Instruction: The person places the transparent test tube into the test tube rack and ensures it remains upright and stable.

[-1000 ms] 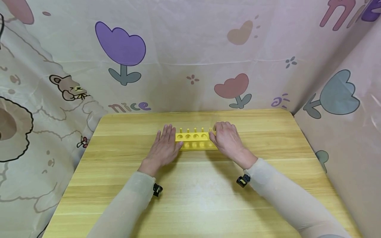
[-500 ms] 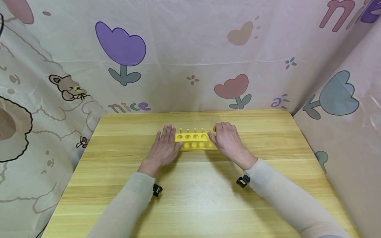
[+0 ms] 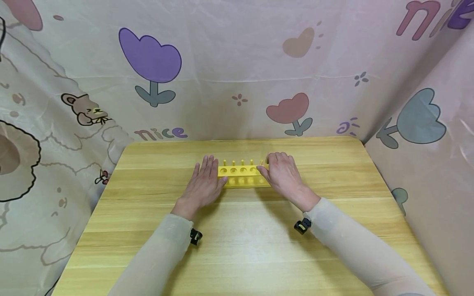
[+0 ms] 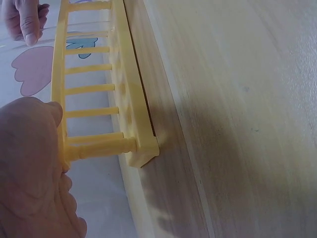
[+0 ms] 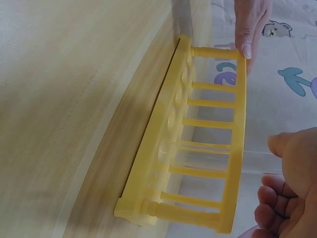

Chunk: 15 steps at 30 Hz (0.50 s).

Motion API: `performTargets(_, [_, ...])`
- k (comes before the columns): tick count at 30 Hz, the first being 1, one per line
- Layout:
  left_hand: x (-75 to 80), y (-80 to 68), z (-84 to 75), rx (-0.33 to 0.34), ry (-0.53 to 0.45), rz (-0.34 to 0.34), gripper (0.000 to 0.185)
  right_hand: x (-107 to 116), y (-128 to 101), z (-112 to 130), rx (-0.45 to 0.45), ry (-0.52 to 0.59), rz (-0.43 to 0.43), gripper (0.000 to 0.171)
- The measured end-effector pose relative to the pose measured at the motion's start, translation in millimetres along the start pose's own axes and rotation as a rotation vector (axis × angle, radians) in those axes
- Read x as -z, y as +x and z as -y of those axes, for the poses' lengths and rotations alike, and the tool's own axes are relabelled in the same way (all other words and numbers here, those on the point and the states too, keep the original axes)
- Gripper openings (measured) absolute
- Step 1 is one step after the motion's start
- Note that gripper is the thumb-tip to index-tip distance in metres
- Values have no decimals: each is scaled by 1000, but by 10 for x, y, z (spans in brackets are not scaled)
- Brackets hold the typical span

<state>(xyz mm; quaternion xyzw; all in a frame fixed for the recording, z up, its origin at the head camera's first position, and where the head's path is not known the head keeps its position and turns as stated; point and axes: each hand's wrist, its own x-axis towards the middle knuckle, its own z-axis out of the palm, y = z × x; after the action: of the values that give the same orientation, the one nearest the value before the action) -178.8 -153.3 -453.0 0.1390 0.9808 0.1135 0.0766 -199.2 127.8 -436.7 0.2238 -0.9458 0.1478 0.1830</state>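
- Nothing has visibly shifted against the earlier head views: both hands and the rack sit where they were.
- Yellow test-tube rack (image 3: 242, 176) stands at centre frame in the head view, slightly above the middle of the table. A clear glass tube (image 5: 223, 157) lies through a hole near the rack's right end, seen in the right wrist view; the other holes look empty.
- Left hand (image 3: 203, 183): fingers straight and together, lying flat on the table with the thumb side against the rack's left end; it grips nothing.
- Right hand (image 3: 283, 172): fingers curled over the rack's right end, with the thumb at the tube; whether it actually pinches the tube, I cannot tell.
- Wooden table (image 3: 237, 242): pale yellow grain, rounded corners, fills the lower half of the frame.
- Printed curtain (image 3: 229, 70) closes the table in at the back and on both sides: tulips, hearts, a small bear, the word "nice".
- Rack: bright yellow plastic, two long rails joined by thin rungs, a row of round holes, pegs along the far edge.
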Motion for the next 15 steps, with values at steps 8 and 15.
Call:
performTargets(8, [2, 11, 0, -3, 30, -15, 81, 6, -54, -37, -11, 16, -24, 50])
performTargets(15, [9, -34, -2, 2, 11, -64, 87, 51, -167, -114, -48, -21, -17, 68])
